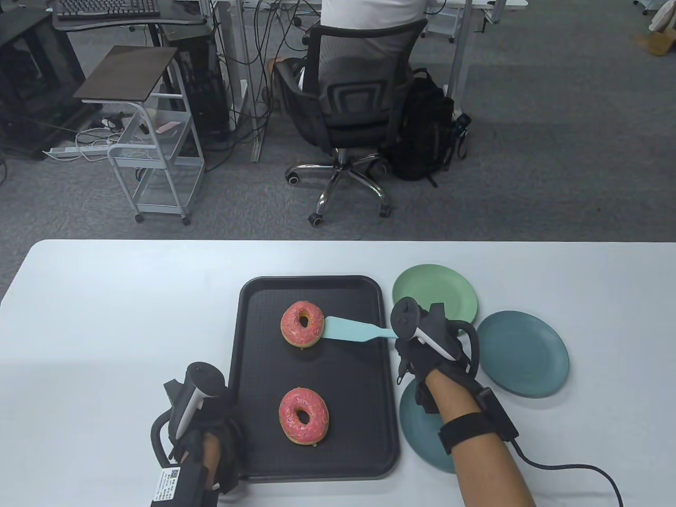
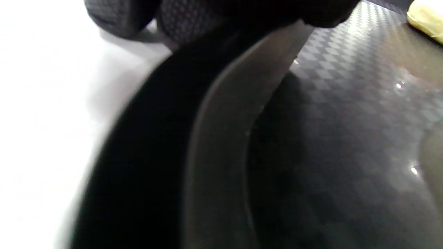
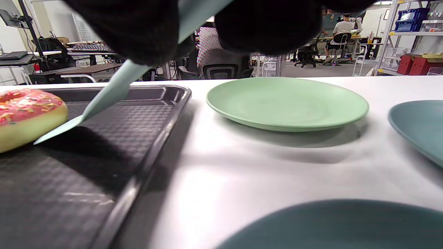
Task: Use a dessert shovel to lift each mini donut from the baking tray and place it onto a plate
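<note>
The right hand is gripping the handle of the light blue dessert shovel, with the blade angling down onto the black baking tray and its tip touching the side of the far pink donut. The near donut is sitting on the same tray, closer to the person. The left hand is resting its fingers on the tray's left rim, but I can't tell how tightly they're curling. Three plates are waiting on the white bench right of the tray: light green, teal, and another teal one partly under the right wrist.
</note>
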